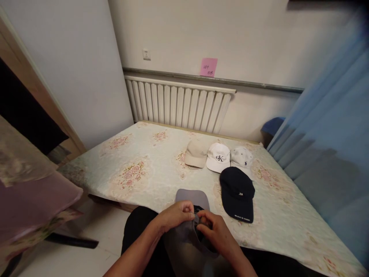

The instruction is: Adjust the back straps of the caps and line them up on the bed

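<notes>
A grey cap (192, 197) is at the near edge of the bed, its brim pointing away from me over the mattress. My left hand (180, 213) pinches the cap's back strap from the left, thumb and fingertips together. From the right, my right hand (211, 227) has its bent fingers closed on the same strap area. The fingers partly hide the strap and its fastening. Right of my hands lies a dark navy cap (238, 192), brim towards me. Behind it sit a beige cap (196, 153), a white cap with black letters (218, 156) and a white cap with a small dark emblem (241, 157), side by side.
The bed (100, 165) has a pale floral cover. A white radiator (178, 102) and a pipe run along the back wall. A blue curtain (325, 134) hangs at the right. Draped cloth and a chair (31, 204) stand at the left.
</notes>
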`<state>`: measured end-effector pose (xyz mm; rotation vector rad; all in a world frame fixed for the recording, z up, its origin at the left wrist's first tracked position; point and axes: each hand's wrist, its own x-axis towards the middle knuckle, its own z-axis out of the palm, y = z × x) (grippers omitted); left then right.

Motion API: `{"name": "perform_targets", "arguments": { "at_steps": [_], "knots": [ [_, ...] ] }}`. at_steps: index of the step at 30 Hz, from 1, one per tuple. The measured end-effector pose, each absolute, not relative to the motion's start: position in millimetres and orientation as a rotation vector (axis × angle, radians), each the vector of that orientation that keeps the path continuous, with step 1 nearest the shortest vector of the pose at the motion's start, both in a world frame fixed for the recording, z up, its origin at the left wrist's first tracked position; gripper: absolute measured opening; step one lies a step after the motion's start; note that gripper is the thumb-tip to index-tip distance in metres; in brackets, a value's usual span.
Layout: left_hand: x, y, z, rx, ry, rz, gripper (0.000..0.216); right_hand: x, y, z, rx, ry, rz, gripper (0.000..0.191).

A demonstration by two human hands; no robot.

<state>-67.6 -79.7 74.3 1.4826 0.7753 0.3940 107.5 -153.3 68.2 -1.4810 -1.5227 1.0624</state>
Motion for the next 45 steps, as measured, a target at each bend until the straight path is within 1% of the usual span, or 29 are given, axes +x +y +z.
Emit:
{"name": "perform_targets", "arguments": {
  "at_steps": [5, 9, 14, 16, 18, 22, 30, 34, 39, 40, 43, 45],
  "knots": [
    [-64, -81, 75, 1.493, 0.776, 0.377, 0.013, 103, -154, 69, -1.505, -1.596, 0.948, 0.015],
    [-69, -85, 81, 1.596, 0.794, 0.35, 0.021, 107, -154, 71, -1.514, -1.618, 0.936, 0.014],
    [-75, -97, 91, 2.06, 0.976, 0.402, 0.008, 107, -154, 73, -1.516, -1.651, 0.893, 0.016],
    [-75, -101, 90, 2.11, 1.038, 0.405, 0.007, 105, -155, 75, -1.509, -1.663, 0.887, 0.016],
    [-73, -104, 86, 2.038, 1.073, 0.387, 0.008, 104, -155, 77, -1.492, -1.681, 0.882, 0.018],
    [-70, -105, 78, 1.702, 1.047, 0.31, 0.01, 103, -155, 81, -1.475, -1.723, 0.883, 0.021],
    [-75, -97, 70, 1.354, 0.853, 0.355, 0.029, 107, -156, 85, -1.487, -1.745, 0.958, 0.018],
    [-77, -95, 68, 1.33, 0.806, 0.395, 0.027, 109, -155, 86, -1.472, -1.743, 1.02, 0.018],
    [-79, -97, 77, 1.388, 0.784, 0.412, 0.009, 114, -152, 83, -1.463, -1.747, 1.064, 0.019],
    [-78, -97, 79, 1.397, 0.778, 0.417, 0.011, 115, -152, 83, -1.463, -1.747, 1.056, 0.019],
    [-75, -98, 80, 1.434, 0.786, 0.424, 0.027, 115, -152, 84, -1.462, -1.737, 1.035, 0.019],
    [-72, -98, 79, 1.474, 0.833, 0.408, 0.027, 114, -153, 86, -1.469, -1.738, 1.018, 0.02]
  ]
}}
